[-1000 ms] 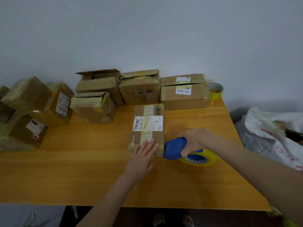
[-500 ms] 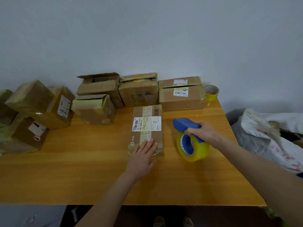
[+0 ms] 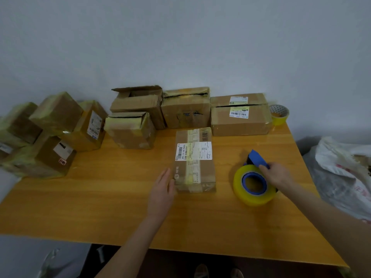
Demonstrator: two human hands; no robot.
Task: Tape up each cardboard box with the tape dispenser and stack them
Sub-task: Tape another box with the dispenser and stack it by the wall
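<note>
A flat cardboard box (image 3: 195, 173) with a white shipping label and a strip of tape along its top lies in the middle of the wooden table (image 3: 100, 207). My left hand (image 3: 162, 192) lies with straight fingers against the box's near left corner. To the right stands the blue tape dispenser (image 3: 253, 182) with its yellow tape roll resting on the table. My right hand (image 3: 276, 175) grips its blue handle from the right.
Several cardboard boxes (image 3: 186, 109) line the wall behind, one with open flaps (image 3: 138, 97). A heap of taped boxes (image 3: 50, 135) sits at the far left. A spare tape roll (image 3: 279, 114) stands at the back right corner. White bags (image 3: 341, 173) lie beyond the table's right edge.
My right hand lifted the dispenser off the box's near end and set it down on the table to the right. My left hand slid from the box's top to its left side.
</note>
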